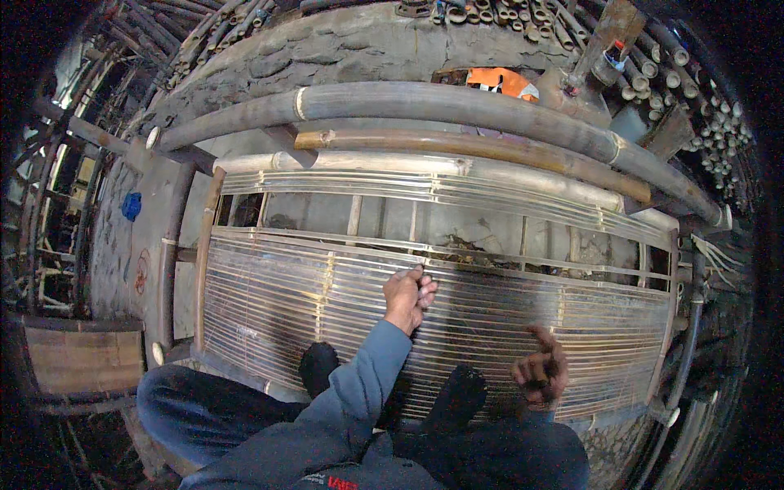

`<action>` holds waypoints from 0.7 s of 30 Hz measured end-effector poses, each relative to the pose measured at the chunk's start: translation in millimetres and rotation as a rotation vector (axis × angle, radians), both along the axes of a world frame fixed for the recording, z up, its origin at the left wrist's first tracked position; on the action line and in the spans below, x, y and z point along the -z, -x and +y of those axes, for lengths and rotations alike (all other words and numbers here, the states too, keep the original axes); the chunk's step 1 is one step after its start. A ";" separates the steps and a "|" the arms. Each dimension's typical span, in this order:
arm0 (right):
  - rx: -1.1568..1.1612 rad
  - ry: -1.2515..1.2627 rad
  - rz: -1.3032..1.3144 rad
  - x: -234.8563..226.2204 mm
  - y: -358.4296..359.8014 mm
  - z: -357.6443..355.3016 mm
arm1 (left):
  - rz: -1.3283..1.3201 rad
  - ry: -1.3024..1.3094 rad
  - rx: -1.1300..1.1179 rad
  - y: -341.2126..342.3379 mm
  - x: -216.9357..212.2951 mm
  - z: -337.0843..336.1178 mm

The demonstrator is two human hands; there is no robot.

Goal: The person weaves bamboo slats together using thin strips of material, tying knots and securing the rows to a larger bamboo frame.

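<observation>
Centrally in the head camera's view, a slatted frame [204, 269] is lying beneath a person with bent knees, its thin pale strips [265, 298] running from side to side. Near the middle, the left hand [408, 296] is resting over the strips just below a wide gap, its fingers curling inward and its fingertips meeting near a strip at the gap's lower edge; the angle is leaving it impossible to tell whether they are pinching that strip. A grey-blue sleeve [367, 371] is covering the forearm behind it.

To the right, the right hand [543, 371] is hovering above the lower strips, apart from its partner, with one finger pointing out and the others bending loosely. Blur and shadow are hiding its palm, so whether it is holding anything cannot be told.

Two dark-socked feet, the left foot [318, 367] and the right foot [459, 396], are showing against the strips between the knees. Beyond the gap, another band of strips [343, 186] is running below a pale pole [384, 165], while a brown pole [474, 147] and a thick grey pole [457, 100] are spanning the far side. Cut bamboo [719, 135] is standing out at upper right, and an orange item [510, 84] is lying behind the poles.
</observation>
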State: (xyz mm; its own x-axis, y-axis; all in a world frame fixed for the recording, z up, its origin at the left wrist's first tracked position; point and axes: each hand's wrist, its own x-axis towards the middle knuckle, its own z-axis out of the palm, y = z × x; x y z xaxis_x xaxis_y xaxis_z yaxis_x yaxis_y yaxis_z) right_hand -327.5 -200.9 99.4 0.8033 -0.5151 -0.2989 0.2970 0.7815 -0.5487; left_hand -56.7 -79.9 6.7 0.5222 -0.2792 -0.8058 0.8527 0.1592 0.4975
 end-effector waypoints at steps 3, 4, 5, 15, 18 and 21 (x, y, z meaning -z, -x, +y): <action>0.363 0.101 -0.234 -24.9 -5.5 -22.6 | 0.111 0.063 0.005 -5.0 -1.2 2.3; 0.522 0.175 -0.263 -38.5 -9.9 -26.3 | 0.149 0.084 0.009 -5.3 -0.8 4.0; 0.459 0.129 -0.305 -35.2 -5.9 -27.8 | 0.147 0.131 0.031 -5.3 6.9 4.8; 0.648 0.090 0.523 -18.5 102.4 -27.9 | 0.184 0.208 -0.043 14.8 9.5 -8.3; 0.925 -0.148 0.182 -23.2 155.0 -50.1 | 0.196 0.297 -0.078 14.3 8.9 -1.8; 0.824 -0.054 0.262 -40.0 169.2 -57.0 | 0.208 0.283 -0.059 14.5 4.6 -2.7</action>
State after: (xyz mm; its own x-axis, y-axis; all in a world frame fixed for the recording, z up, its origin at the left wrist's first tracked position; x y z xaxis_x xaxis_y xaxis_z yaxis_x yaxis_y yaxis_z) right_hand -496.7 -257.9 139.5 0.0815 -0.8824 -0.4633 0.6494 0.3996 -0.6469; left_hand -71.1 -82.6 2.1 0.3772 -0.4809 -0.7915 0.9162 0.3184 0.2432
